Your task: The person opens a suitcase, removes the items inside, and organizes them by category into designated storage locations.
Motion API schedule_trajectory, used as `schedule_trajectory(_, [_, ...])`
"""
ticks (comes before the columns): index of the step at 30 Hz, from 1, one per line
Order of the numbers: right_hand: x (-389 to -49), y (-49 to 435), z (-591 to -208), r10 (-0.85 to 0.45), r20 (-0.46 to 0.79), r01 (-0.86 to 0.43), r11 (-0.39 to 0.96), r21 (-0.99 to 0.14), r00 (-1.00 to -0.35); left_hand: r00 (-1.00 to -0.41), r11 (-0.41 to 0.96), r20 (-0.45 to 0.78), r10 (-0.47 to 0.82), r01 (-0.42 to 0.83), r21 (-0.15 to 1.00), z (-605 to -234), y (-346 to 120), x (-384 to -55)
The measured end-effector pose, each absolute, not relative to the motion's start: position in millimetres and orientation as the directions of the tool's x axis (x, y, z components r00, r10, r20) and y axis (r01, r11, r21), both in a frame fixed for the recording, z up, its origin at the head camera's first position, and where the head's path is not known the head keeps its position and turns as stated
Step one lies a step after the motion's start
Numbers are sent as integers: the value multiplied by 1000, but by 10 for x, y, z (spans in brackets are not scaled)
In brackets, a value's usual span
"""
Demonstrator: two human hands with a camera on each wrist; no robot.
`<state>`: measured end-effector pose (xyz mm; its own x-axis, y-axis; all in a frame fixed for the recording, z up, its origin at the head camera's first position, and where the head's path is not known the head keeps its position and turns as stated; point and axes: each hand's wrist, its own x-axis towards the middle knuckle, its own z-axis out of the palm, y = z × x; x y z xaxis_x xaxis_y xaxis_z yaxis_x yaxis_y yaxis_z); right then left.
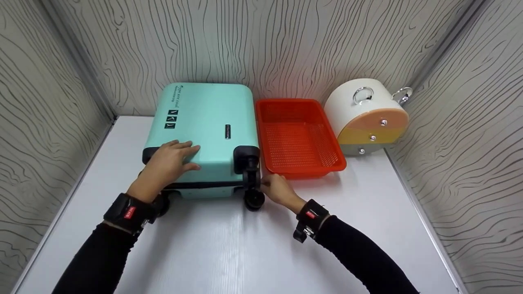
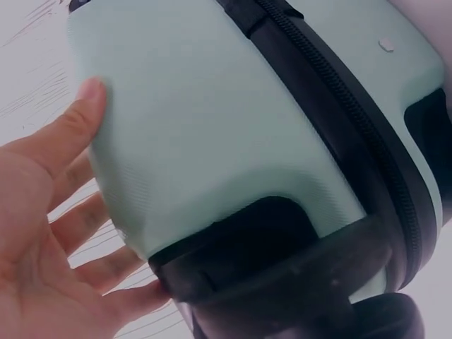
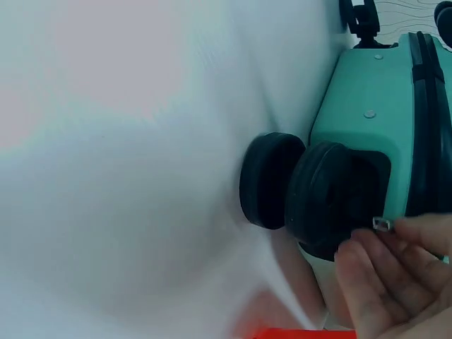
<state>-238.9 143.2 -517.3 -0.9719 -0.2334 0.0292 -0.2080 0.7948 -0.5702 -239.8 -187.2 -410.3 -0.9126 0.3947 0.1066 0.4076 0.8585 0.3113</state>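
Head view: left hand [image 1: 165, 163] spread on suitcase [image 1: 206, 110]; right hand [image 1: 281, 191] pinches zipper pull [image 3: 382, 224]. Crowded by wheel [image 3: 314, 198], grip may slip.

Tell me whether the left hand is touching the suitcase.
Touching. The left wrist view shows the left hand with its thumb tip against the suitcase, no gap between.
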Motion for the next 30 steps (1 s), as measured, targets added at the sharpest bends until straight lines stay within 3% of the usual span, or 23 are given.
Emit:
schedule_trajectory(4, [-2323,1477,-5114,-247,18,-216,806,-551,-969,-906,846,130,402,422,325,-4131,-1878,-2394])
schedule_trajectory(10, [-2182,1486,-5101,-303,217,-371,808,-458,-928,-903,849,124,411,429,309,-4103,-1864,-2401])
schedule_trajectory(18, [-2014,1379,-5267,-347,346,-474,775,-418,-872,-915,877,67,399,402,263,-4036,-1842,-2406])
schedule_trajectory(25, [-1931,1113,-5328,-409,390,-555,714,-426,-825,-916,882,91,390,400,248,-4026,-1853,-2392])
schedule_trajectory(30, [-1896,784,-5393,-467,441,-623,707,-334,-767,-913,878,95,397,408,248,-4053,-1830,-2389])
